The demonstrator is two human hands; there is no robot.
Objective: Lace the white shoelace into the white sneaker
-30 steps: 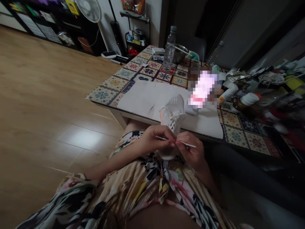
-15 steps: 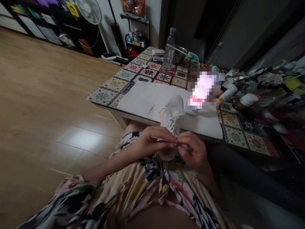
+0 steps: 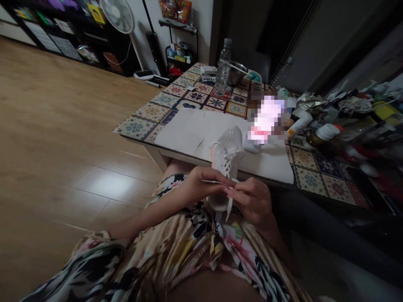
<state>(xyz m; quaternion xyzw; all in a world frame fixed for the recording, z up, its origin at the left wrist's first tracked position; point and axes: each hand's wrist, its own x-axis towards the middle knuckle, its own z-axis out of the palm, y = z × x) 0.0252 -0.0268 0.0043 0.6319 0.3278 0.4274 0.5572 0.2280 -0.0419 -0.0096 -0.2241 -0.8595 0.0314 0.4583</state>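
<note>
We are in a home: wood-look floor (image 3: pixel 63 126), a standing fan (image 3: pixel 119 16) by black shelves (image 3: pixel 102 45), a tile-patterned surface (image 3: pixel 135 125) with a bottle (image 3: pixel 223 69) and bowl (image 3: pixel 237 77), and blurred clutter (image 3: pixel 355 105) that looks like household odds and ends.

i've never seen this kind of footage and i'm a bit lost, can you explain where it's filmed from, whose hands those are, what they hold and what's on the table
There's no machine here: the bare left hand and right hand belong to the person wearing the camera. Every picture comes from that one head-worn camera, looking forward and down.

The fingers of both hands pinch a flat white shoelace, with one end hanging down, above the opening of a white lace-up shoe whose toe points away from the person.

On the table with a colourful tile pattern lie a large white sheet, a clear plastic bottle and a round metal bowl. The pixelated patch can't be read.
</note>
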